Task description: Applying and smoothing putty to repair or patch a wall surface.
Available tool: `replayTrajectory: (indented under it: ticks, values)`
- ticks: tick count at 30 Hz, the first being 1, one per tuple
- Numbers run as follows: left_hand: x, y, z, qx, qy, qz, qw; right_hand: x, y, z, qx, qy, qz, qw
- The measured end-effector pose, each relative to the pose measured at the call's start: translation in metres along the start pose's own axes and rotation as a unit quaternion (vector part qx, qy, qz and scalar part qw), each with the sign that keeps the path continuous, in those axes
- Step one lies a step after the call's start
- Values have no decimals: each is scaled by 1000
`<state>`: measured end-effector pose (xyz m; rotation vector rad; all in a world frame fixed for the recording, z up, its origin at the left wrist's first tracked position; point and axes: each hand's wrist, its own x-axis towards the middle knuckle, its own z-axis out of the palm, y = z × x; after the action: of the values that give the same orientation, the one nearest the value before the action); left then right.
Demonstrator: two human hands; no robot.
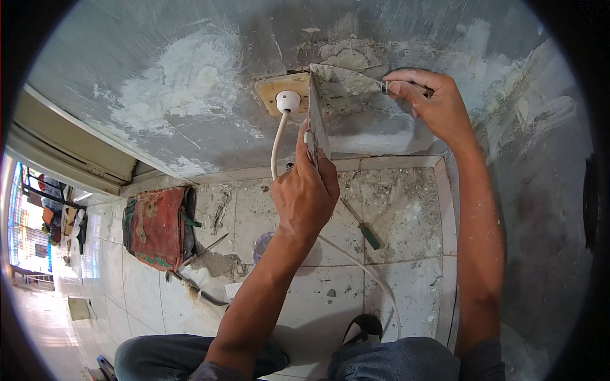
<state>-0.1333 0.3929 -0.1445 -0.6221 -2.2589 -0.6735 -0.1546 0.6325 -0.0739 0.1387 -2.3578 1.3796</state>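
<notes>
Plaster-smeared trowel (346,81) in right hand (432,101); left hand (305,190) grips board (316,124)

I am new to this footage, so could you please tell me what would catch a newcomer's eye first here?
Two bare hands work at a grey, patchily plastered wall: the left hand holds a flat board edge-on beside a round white cable outlet, while the right hand holds a trowel against the plaster. Below, on the dusty tiled floor, lie a red tool bag and a green-handled screwdriver.

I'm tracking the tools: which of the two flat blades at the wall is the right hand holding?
The right hand holds the trowel lying flat against the wall beside the socket; the left hand holds the other blade edge-on.
</notes>
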Motion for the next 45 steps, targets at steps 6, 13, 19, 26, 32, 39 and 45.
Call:
replayTrajectory:
  ticks: [6,13,19,26,32,39,45]
  values:
    - [0,2,2,0,6,-4,1000,-4,0,-3,-54,40,-18,998]
    - [-1,-2,3,3,9,0,1000,-7,7,-31,-64,76,-40,994]
    - [-1,2,-1,19,-6,-18,1000,-32,18,-72,-49,90,5,995]
    - [-1,-2,1,-2,18,3,1000,-38,7,-25,-13,31,-57,998]
    - [-2,-1,2,17,-11,-13,1000,-26,28,9,-5,-13,-62,998]
    - [-3,-7,6,3,-1,-15,1000,-19,30,19,-14,25,-69,997]
    - [-4,-4,10,4,3,-14,1000,-25,42,-6,-25,63,-77,995]
